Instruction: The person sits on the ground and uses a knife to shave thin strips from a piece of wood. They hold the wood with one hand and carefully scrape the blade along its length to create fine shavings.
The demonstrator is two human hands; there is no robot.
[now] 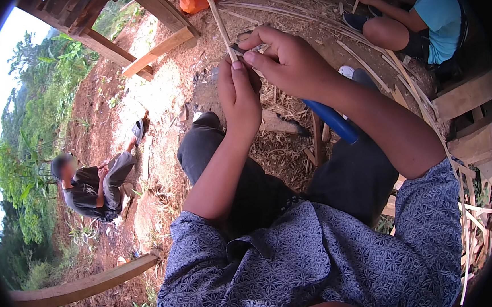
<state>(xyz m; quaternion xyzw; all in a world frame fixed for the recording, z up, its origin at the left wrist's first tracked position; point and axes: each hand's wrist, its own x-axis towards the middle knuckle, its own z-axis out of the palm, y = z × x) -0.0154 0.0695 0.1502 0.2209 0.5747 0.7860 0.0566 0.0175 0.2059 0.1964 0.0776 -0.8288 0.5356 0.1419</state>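
A thin pale strip of wood or bamboo (218, 19) stands upright in front of me, its lower end pinched in my left hand (239, 100). My right hand (291, 59) is closed around a knife (237, 49), whose short dark blade lies against the strip just above my left thumb. A long blue handle (332, 122) runs back beneath my right forearm and seems to belong to that knife; my hand hides where the two join. Both hands nearly touch each other above my knees.
Shavings (289, 156) cover the ground between my legs. Long strips (287, 11) lie ahead and to the right. A person in a blue shirt (439, 20) sits at the far right, another person in dark clothes (91, 190) at left. Wooden beams (159, 51) stand at the upper left.
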